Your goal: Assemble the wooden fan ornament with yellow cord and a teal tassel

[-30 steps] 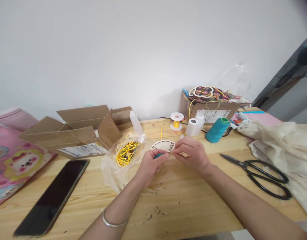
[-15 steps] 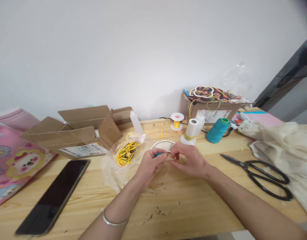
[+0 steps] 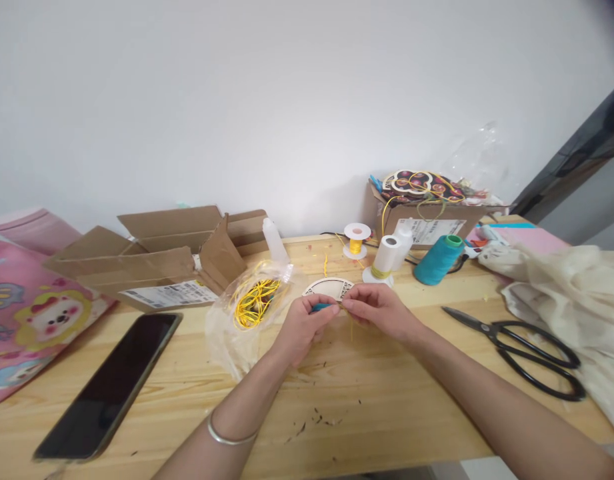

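My left hand [image 3: 299, 327] is closed, with a small blue piece [image 3: 321, 307] between thumb and fingers; most of it is hidden. Beside it, my right hand [image 3: 384, 313] pinches a thin yellow thread [image 3: 351, 330], whose end dangles below the fingertips. The fingertips of both hands almost meet. Just behind them lies a pale round wooden cutout [image 3: 331, 283] with openwork at its sides, its near part covered by my hands. A short yellow cord [image 3: 325, 265] sticks out from its top.
Left: clear bag of yellow cord [image 3: 257, 303], phone [image 3: 109, 387], open cardboard box [image 3: 151, 273], pink bag [image 3: 37, 320]. Behind: white bottle [image 3: 275, 241], yellow thread spool [image 3: 355, 243], white spool [image 3: 385, 257], teal thread cone [image 3: 438, 260], filled box [image 3: 427, 223]. Right: black scissors [image 3: 517, 347], cream cloth [image 3: 561, 300].
My right hand's fingers, earlier curled and raised apart, have come together in a pinch closer to my left hand. The yellow thread end now hangs below them. The view has shifted slightly.
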`<act>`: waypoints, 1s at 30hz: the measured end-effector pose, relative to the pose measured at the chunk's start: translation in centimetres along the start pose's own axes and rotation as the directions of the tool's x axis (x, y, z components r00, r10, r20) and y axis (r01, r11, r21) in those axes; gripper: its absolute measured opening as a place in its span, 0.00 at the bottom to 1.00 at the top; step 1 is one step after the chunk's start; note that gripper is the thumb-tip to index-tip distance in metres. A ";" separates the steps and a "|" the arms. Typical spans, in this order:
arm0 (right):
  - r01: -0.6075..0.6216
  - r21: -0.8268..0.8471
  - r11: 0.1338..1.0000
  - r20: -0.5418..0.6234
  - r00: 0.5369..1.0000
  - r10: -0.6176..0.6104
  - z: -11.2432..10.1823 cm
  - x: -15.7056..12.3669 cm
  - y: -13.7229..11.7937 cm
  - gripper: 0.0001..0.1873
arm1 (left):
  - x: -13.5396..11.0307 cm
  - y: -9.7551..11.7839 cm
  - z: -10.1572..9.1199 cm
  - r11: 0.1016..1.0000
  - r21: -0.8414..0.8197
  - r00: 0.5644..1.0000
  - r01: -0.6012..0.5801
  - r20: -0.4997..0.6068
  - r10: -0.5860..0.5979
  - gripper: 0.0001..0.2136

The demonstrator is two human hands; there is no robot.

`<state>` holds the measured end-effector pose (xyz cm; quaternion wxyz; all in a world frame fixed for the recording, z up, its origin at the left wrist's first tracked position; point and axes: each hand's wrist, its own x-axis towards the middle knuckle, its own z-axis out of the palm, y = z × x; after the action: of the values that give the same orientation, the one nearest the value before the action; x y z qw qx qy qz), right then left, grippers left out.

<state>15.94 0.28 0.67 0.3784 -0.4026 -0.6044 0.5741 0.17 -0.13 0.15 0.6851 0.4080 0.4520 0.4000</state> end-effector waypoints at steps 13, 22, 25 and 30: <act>0.148 -0.294 0.944 -0.074 0.982 -0.176 0.0 -0.1 0.0 0.02 | -0.3 0.3 0.3 0.997 -0.002 0.993 0.078 0.084 -0.078 0.10; 0.125 -0.233 0.964 -0.018 0.991 -0.133 -0.2 -0.4 -0.9 0.01 | -0.4 0.4 0.3 0.997 -0.003 0.994 0.079 0.072 -0.078 0.10; 0.102 -0.191 0.976 -0.008 0.994 -0.105 -0.1 -0.4 -0.9 0.01 | -0.4 0.5 0.2 0.996 -0.016 0.992 0.086 0.091 -0.084 0.10; 0.087 -0.152 0.985 0.004 0.996 -0.088 -0.1 -0.3 -0.8 0.03 | -0.4 0.4 0.2 0.997 -0.007 0.994 0.077 0.081 -0.076 0.10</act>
<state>16.07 0.00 1.46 0.3721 -0.4039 -0.6629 0.5088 0.20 -0.35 0.69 0.7198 0.4026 0.4371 0.3587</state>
